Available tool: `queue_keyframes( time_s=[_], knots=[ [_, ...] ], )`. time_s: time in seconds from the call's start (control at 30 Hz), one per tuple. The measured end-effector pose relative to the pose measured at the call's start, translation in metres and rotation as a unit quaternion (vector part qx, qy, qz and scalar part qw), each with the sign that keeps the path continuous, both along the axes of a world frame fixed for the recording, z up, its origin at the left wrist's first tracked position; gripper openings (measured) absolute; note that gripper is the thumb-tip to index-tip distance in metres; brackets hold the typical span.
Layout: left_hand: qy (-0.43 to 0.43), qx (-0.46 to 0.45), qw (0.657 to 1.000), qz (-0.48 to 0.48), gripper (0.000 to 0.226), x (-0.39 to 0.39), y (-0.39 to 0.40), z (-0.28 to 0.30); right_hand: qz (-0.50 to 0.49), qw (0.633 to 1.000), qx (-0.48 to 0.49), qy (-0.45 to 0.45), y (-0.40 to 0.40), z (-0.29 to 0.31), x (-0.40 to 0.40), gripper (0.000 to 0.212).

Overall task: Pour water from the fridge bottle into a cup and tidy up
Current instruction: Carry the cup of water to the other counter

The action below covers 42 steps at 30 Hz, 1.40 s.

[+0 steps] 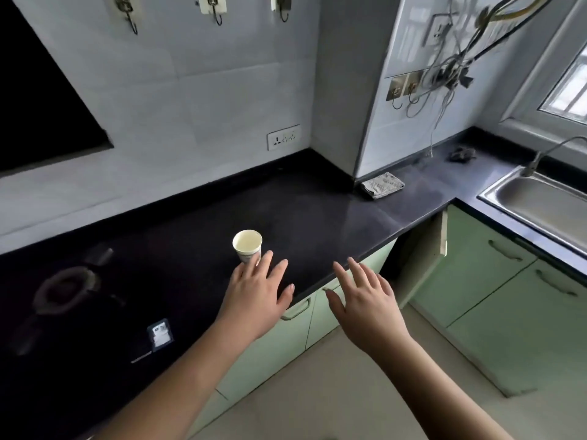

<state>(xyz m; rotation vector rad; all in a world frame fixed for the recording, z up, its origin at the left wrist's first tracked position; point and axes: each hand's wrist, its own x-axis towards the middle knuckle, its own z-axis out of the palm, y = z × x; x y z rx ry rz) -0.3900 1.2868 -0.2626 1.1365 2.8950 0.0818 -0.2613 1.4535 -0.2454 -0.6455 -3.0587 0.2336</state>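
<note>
A white paper cup (247, 246) stands upright on the black countertop (317, 217), near its front edge. My left hand (257, 296) hovers just in front of the cup with straight, spread fingers, the fingertips close to the cup's base; whether they touch it I cannot tell. Held over the counter's front edge, my right hand (365, 300) is open too, fingers spread, and holds nothing. No bottle and no fridge are in view.
A gas hob (63, 290) is set into the counter at the left. A folded grey cloth (382, 184) lies by the wall corner. A steel sink (540, 204) with a tap sits at the right. Green cabinets (495, 296) run below, one door ajar.
</note>
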Motion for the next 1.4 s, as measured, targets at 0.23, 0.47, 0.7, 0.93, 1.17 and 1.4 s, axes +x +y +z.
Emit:
queue_keyframes(
  time_s=[0.23,0.47,0.7,0.93,1.17,1.4],
  knots=[
    [0.037,-0.045,0.995,0.083,0.064,-0.023,0.011,-0.016,0.088,0.996,-0.015,-0.015,0.037,-0.023,-0.050,0.061],
    [0.042,-0.032,0.988,0.142,0.063,-0.036,-0.003,-0.035,0.158,0.987,-0.026,-0.022,0.034,-0.049,-0.101,0.061],
    [0.012,-0.039,0.981,0.187,0.069,-0.074,-0.026,-0.072,0.176,0.983,-0.033,-0.036,0.013,-0.073,-0.156,0.057],
    [0.028,0.023,0.984,0.175,0.079,-0.117,-0.026,-0.099,0.135,0.987,-0.068,-0.054,-0.001,-0.095,-0.192,0.058],
    [-0.068,0.144,0.965,0.209,0.098,-0.144,-0.013,-0.142,0.080,0.965,-0.202,-0.146,0.006,-0.115,-0.216,0.068],
    [-0.319,0.381,0.789,0.361,0.107,-0.170,0.019,-0.162,0.038,0.937,-0.314,-0.147,0.022,-0.129,-0.241,0.064]
  ],
)
